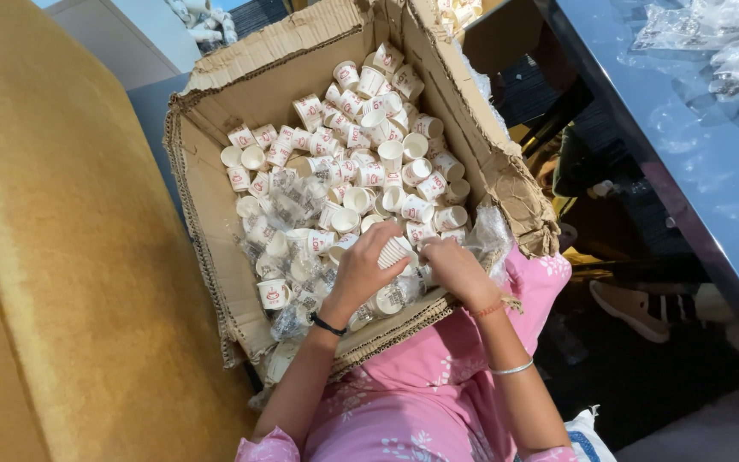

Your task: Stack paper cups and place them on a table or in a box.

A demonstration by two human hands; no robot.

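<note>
Gathering small paper cups out of the box [215, 214] on the lap.

Left hand [359, 272] sits at the near edge of the box, fingers curled shut round a short stack of cups [393, 251] lying on its side. Right hand [455, 267] is just beside the stack, fingers bent down among the loose cups [369, 145]; whether they grip one I cannot tell. Clear wrap [292, 201] lies left of the stack. Judging by this, stacking is under way; the next cup must meet the stack's open end squarely.
</note>
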